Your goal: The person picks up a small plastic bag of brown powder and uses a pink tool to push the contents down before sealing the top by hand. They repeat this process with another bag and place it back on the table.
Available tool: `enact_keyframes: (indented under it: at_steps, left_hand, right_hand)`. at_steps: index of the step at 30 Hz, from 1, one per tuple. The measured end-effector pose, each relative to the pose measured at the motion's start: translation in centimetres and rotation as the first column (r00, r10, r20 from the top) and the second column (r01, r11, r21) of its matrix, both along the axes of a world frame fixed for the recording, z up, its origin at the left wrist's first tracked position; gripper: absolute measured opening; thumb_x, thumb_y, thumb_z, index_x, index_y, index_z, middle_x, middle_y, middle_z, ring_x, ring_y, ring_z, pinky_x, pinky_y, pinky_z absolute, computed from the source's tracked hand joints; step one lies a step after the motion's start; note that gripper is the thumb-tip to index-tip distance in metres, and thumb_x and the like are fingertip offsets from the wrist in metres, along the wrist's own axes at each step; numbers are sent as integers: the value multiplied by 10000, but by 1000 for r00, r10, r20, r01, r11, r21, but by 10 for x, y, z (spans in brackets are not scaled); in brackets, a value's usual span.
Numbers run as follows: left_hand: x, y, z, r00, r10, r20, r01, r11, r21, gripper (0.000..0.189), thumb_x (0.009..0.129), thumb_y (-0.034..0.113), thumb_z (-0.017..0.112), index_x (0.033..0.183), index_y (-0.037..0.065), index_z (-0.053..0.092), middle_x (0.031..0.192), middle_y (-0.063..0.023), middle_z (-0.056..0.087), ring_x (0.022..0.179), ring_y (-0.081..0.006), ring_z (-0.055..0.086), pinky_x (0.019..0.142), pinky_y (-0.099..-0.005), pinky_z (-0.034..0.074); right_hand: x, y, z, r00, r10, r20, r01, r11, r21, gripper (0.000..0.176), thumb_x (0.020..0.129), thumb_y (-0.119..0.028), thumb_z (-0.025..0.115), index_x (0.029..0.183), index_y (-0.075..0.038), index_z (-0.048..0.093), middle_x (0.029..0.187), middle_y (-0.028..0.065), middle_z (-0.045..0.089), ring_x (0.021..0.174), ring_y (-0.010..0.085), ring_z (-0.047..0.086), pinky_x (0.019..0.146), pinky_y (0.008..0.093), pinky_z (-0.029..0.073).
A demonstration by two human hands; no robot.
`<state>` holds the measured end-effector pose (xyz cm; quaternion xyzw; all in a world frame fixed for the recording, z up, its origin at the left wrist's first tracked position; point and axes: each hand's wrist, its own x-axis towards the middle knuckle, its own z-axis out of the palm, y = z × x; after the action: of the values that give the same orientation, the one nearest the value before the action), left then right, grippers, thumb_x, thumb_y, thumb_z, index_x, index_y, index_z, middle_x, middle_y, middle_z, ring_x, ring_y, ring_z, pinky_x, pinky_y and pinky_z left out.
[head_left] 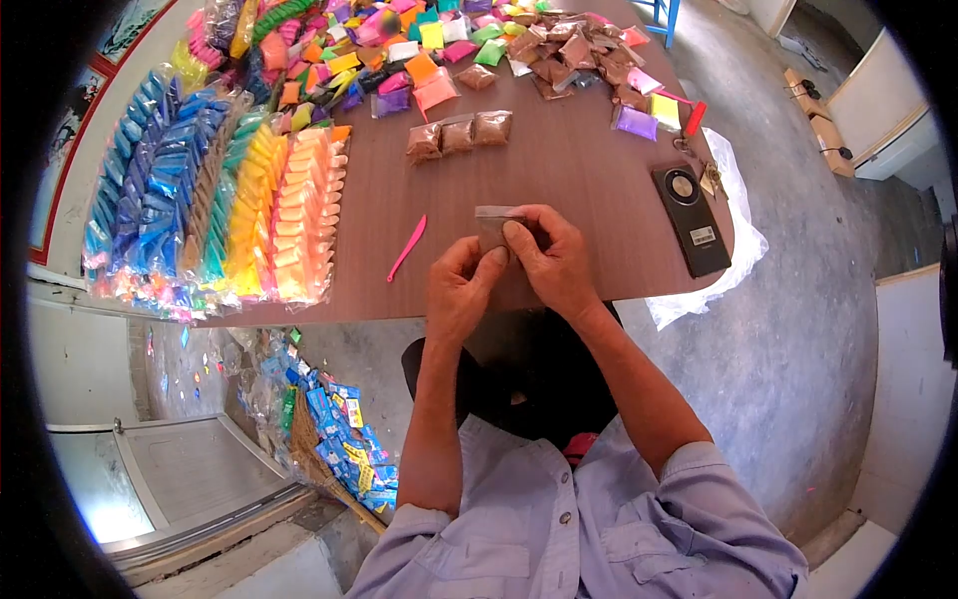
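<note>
Gripping small clear packet [489, 226] with closed fingers of left hand [460, 285] and right hand [559, 262]; holding it between both, at fingertips, above table [369, 190], apart from three brown packets [458, 136].

My brown bench [374, 200] stands on a grey, scuffed concrete floor [778, 319], with blue furniture legs [672, 20] beyond its far edge. To my left I see a red-edged picture [68, 145] and a silver-framed panel [200, 469] catching bright glare; to my right, a pale wall [913, 409] and brown boxes [830, 145] on the floor.
</note>
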<state>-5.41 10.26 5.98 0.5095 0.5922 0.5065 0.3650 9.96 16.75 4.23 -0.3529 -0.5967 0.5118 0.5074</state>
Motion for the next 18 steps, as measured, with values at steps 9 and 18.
enact_keyframes:
  at_steps: [9,18]
  left_hand:
    - [-3,-2,-1,999,22,49,-24,999,43,296,1060,258,736,1231,17,755,1015,-47,774,873,-107,693,766,-271,555]
    - [-9,-2,-12,998,38,57,-41,997,59,316,1062,239,747,1276,6,749,1051,-42,781,916,-103,704,805,-262,561]
  right_hand:
    - [0,0,1,997,35,72,-36,999,6,241,1076,-194,686,1207,7,706,997,102,756,891,172,708,791,330,587]
    - [-1,1,2,1000,5,17,-5,1000,4,243,1082,-166,672,1243,15,689,1034,103,757,907,163,707,811,333,593]
